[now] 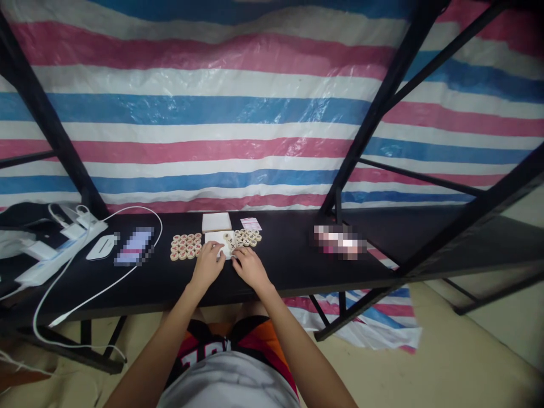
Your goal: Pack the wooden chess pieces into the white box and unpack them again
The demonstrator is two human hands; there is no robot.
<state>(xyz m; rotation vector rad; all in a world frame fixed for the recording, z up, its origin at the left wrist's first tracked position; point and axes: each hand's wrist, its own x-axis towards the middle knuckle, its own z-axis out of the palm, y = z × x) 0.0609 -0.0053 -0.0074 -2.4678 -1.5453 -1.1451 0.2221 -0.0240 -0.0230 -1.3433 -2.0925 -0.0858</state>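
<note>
On the black tabletop (280, 255), a shallow white box (213, 238) lies between my hands, with a few round Chinese chess pieces (230, 240) at its right side. My left hand (208, 263) rests over the box's near left corner, thumb and fingers apart. Curled at the near right edge is my right hand (250, 266), its fingertips close together by the pieces; what they grip is hidden. Red-marked Chinese chess pieces (186, 246) stand in rows to the left. Dark-marked Chinese chess pieces (249, 237) are grouped to the right, just beyond my right fingers.
Behind the white box sits another white box part (216, 222). A pink-and-white paper (251, 224) lies at the back. Leftward are a blurred phone (134, 247), a white device (101, 247), a power strip (63, 255) and a loose cable (96, 296). A blurred object (339, 242) lies right.
</note>
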